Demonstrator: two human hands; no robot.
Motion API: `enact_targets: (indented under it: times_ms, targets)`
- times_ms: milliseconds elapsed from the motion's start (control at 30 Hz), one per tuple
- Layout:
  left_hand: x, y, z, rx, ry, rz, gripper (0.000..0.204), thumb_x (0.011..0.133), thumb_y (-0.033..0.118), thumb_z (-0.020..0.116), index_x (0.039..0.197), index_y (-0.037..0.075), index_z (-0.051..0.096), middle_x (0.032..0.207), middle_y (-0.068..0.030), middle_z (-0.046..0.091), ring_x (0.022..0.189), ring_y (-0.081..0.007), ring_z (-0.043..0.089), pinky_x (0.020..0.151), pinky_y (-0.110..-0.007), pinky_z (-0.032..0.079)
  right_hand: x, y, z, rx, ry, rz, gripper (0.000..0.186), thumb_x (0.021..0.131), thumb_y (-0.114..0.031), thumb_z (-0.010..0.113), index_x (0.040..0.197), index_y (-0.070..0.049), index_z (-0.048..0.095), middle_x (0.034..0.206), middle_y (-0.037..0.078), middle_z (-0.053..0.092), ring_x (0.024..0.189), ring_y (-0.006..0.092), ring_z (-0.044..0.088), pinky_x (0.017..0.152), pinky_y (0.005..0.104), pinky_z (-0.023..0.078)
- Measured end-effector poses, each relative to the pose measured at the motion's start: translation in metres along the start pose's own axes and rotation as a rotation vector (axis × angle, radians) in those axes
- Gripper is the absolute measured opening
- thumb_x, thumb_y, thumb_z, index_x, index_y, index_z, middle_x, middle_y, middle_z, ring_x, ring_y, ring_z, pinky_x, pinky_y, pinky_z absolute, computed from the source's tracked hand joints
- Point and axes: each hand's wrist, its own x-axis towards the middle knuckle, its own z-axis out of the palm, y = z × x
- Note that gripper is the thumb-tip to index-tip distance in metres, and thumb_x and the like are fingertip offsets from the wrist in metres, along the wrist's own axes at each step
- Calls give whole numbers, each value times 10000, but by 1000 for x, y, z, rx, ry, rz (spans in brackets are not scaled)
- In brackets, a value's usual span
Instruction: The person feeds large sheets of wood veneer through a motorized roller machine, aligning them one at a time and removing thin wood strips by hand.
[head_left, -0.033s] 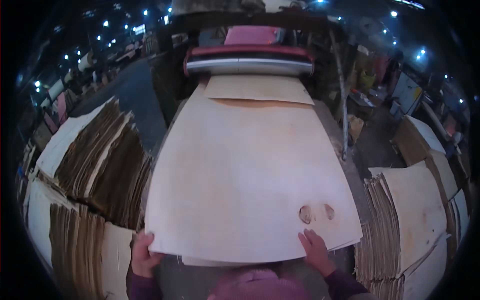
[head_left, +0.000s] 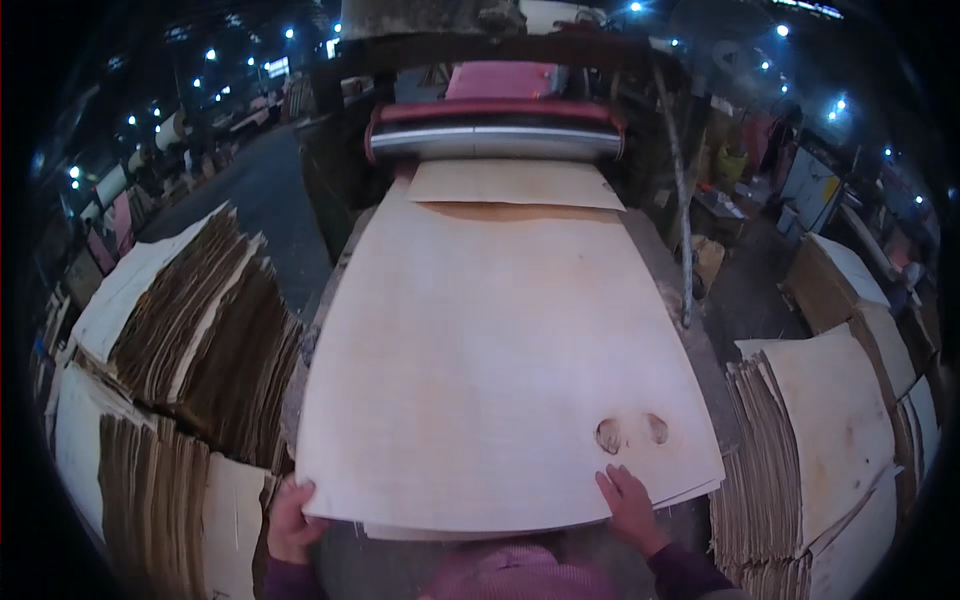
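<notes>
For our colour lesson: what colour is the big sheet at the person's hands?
The sheet is pale cream with two brown spots; head view.

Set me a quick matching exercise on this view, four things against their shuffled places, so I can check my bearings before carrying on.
Things:
1. Left hand
2. Right hand
3. Shiny roller
4. Thin pole

Places:
A. Across the far end of the large pale sheet
B. At the sheet's near edge, right of centre
C. Off to the right of the sheet's far part
D. At the sheet's near left corner

Pairs: 1-D, 2-B, 3-A, 4-C.
</notes>
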Motion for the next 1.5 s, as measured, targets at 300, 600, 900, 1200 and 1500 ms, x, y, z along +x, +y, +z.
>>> enact_targets:
  times_ms: [300,600,900,1200,1500]
  targets:
    - [-63,-37,-40,448,410,-211,340,840,174,654,1142,32,591,863,-1,639,653,-89,577,489,-216,417,-48,-29,-42,-10,-51,58,669,707,-79,553,1368,-86,449,1365,194,434,1267,427,385,994,534,334]
    - [24,-32,-82,385,309,-327,321,839,141,654,1130,25,584,901,-39,656,696,-129,622,510,-245,480,12,-7,-35,101,-139,150,605,817,-142,501,1414,-99,408,1445,209,361,1341,418,308,1055,560,266]
    - [90,-59,-88,253,491,-87,123,880,100,526,964,29,583,786,-66,644,624,-151,624,494,-255,499,164,72,59,25,86,112,739,634,-107,670,1342,-161,464,1357,116,430,1284,364,367,1010,549,300]
    - [9,-143,-164,601,652,-139,154,850,91,562,723,39,632,640,-26,585,534,-119,554,478,-252,437,307,112,108,-30,92,89,721,697,-102,642,1383,-173,434,1413,100,423,1310,341,373,1008,566,316]
    - [54,-161,-149,1374,768,-149,342,710,284,655,899,0,690,745,-145,687,736,-277,683,701,-367,525,230,80,115,9,110,147,569,818,-277,635,1328,-74,483,1418,165,413,1315,398,355,1036,547,307]
